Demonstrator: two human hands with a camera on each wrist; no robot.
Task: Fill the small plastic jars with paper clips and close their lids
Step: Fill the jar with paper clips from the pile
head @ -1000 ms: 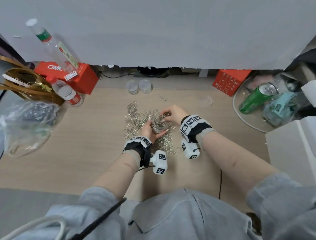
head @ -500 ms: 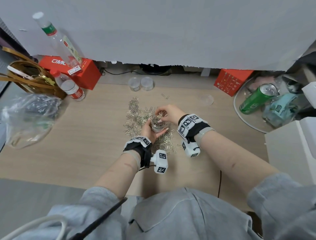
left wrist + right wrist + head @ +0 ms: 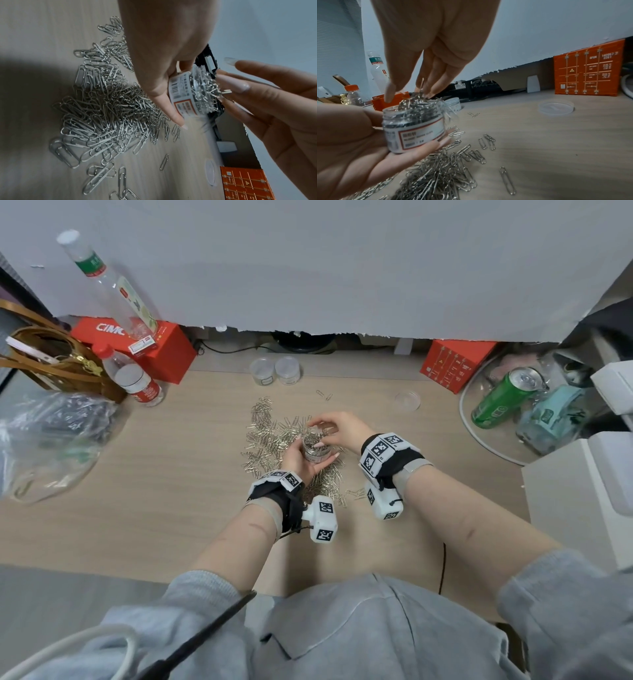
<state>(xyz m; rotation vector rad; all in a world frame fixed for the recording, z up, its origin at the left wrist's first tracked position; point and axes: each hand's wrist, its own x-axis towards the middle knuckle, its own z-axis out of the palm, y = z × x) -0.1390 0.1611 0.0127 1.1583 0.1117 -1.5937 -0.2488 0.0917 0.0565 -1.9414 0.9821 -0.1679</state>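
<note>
My left hand (image 3: 297,457) grips a small clear labelled jar (image 3: 317,449), heaped with silver paper clips, just above the desk. Its fingers curl round the jar's (image 3: 181,93) wall. My right hand (image 3: 337,428) hovers over the mouth, and its straight fingers (image 3: 428,75) press down on clips that stick out of the jar (image 3: 414,128). A loose pile of paper clips (image 3: 270,436) lies on the desk under both hands. The clear lid (image 3: 407,400) lies flat on the desk, off to the right. Two more small jars (image 3: 262,371) (image 3: 288,370) stand at the back.
A red box (image 3: 455,364) stands at the back right, another red box (image 3: 161,354) with bottles at the back left. A plastic bag (image 3: 54,440) lies left. A glass bowl (image 3: 476,440) with a green can sits right, beside white boxes (image 3: 579,501).
My right hand, which held a bunch of clips over the jar, has lowered its fingertips onto the jar's mouth. The left hand keeps hold of the jar.
</note>
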